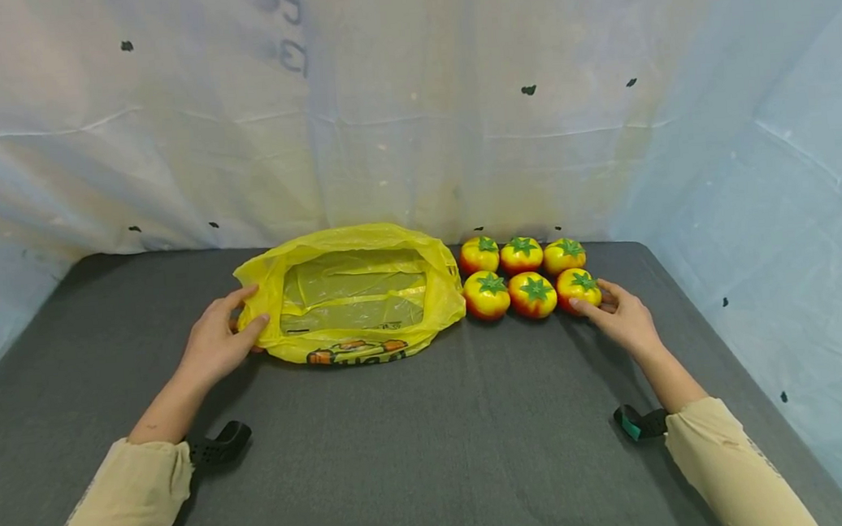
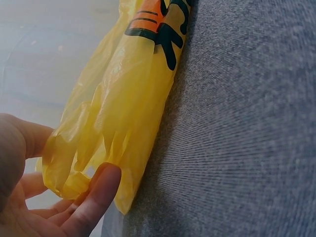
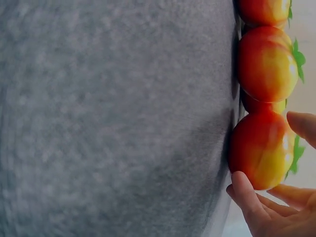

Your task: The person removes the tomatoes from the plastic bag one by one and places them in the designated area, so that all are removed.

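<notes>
A yellow plastic bag [image 1: 357,345] lies on the dark table with its mouth spread wide, and printed figures show on its near side. My left hand [image 1: 221,334] holds the bag's left edge, with the thumb in front and the other fingers behind the film. Several red-and-yellow toy tomatoes [image 1: 533,294] with green leafy tops stand in two rows just right of the bag. At the right end of the front row, my right hand [image 1: 624,318] grips a tomato [image 3: 261,150] from its right side, thumb and fingers around it. That tomato still sits on the table beside its neighbour.
The grey-black cloth table [image 1: 435,458] stretches in front of both hands. Pale plastic sheeting [image 1: 412,133] hangs right behind the bag and the back row, and more sheeting rises along the right edge. Black straps [image 1: 221,444] sit at both wrists.
</notes>
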### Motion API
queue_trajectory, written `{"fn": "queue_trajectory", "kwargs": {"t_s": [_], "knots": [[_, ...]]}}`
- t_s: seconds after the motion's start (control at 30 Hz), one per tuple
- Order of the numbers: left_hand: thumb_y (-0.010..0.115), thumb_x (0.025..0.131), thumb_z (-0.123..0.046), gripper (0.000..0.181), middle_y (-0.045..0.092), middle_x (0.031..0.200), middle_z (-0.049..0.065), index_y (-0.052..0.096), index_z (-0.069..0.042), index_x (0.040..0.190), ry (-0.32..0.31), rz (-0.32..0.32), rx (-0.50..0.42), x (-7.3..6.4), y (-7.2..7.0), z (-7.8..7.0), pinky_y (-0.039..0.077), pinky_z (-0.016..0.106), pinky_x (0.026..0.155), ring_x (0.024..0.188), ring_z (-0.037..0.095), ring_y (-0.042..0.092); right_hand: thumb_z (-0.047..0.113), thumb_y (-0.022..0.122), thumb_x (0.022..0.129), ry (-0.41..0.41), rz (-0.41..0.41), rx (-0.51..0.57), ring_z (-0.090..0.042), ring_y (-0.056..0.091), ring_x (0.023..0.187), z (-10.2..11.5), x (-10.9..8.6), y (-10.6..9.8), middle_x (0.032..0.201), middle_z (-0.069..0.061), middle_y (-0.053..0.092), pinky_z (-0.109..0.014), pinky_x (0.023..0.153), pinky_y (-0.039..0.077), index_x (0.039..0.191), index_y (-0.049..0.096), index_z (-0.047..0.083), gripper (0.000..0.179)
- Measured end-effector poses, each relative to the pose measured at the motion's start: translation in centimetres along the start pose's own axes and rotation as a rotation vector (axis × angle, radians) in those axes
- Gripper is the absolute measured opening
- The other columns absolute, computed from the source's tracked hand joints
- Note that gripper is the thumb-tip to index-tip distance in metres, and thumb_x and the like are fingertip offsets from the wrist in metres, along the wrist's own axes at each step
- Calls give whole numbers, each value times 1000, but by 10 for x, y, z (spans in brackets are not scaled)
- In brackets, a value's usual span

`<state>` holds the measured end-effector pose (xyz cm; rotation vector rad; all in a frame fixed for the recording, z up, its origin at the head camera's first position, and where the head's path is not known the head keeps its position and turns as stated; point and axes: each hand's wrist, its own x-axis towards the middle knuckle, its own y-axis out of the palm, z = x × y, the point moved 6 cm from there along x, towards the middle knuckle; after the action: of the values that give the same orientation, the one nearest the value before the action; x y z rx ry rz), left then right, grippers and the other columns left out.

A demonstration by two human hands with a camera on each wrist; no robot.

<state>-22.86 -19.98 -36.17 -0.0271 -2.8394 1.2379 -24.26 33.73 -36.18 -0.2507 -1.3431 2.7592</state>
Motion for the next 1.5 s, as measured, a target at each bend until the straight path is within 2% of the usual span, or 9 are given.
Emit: {"fn": "queue_trajectory", "kwargs": {"t_s": [0.2,0.47,0.6,0.77,0.87,1.1,1.2,1.37,1.5], "knots": [[49,100,-28,59,36,134,35,30,-2,149,24,-2,-13,0,-2,-2,47,32,56,73,28,59,56,53,92,-4,-24,4,-44,39,132,6,-3,-6,146,-33,34,-55,101,39,152,20,-1,89],[48,100,-31,59,40,132,32,31,-3,149,65,-38,39,-3,-6,0,49,43,64,96,43,53,55,53,92,-44,-120,35,-44,39,133,18,-9,-16,148,-29,34,-58,100,38,151,25,3,83],[48,100,-31,57,41,130,31,35,-3,147,105,-83,56,-4,-9,1,50,49,68,95,43,56,51,54,93,-93,-183,67,-43,42,131,29,-13,-19,145,-28,40,-57,99,39,148,33,4,75],[51,100,-27,52,41,129,31,42,0,143,181,-162,79,-8,-15,-6,49,53,71,92,42,57,44,57,94,-198,-248,92,-39,47,126,48,-16,-14,138,-24,49,-53,98,43,141,43,1,65],[53,98,-24,51,39,130,31,44,2,141,206,-193,112,-10,-17,-15,45,54,72,97,43,53,38,60,94,-272,-279,93,-36,51,123,59,-18,-8,135,-21,52,-50,94,47,136,48,1,57],[57,95,-17,49,40,132,30,46,4,139,251,-248,209,-15,-17,-31,39,59,80,114,46,42,20,66,91,-433,-301,85,-35,56,116,86,-23,4,129,-20,56,-49,85,51,130,53,-1,46],[61,93,-15,51,40,132,30,47,4,138,283,-267,242,-17,-17,-36,39,59,82,115,46,41,18,66,91,-489,-296,85,-36,56,115,95,-25,9,126,-21,56,-50,85,51,129,53,-1,45],[68,89,-21,58,42,132,29,48,4,136,343,-262,295,-18,-15,-44,39,58,84,113,44,42,15,68,89,-606,-295,81,-35,58,110,110,-28,20,122,-20,58,-50,80,53,126,57,-1,41],[71,87,-31,67,40,136,29,46,3,138,359,-206,331,-19,-11,-47,36,60,91,119,46,39,10,70,86,-729,-300,60,-34,60,104,122,-31,30,117,-18,61,-49,76,55,120,60,-3,37]]}}
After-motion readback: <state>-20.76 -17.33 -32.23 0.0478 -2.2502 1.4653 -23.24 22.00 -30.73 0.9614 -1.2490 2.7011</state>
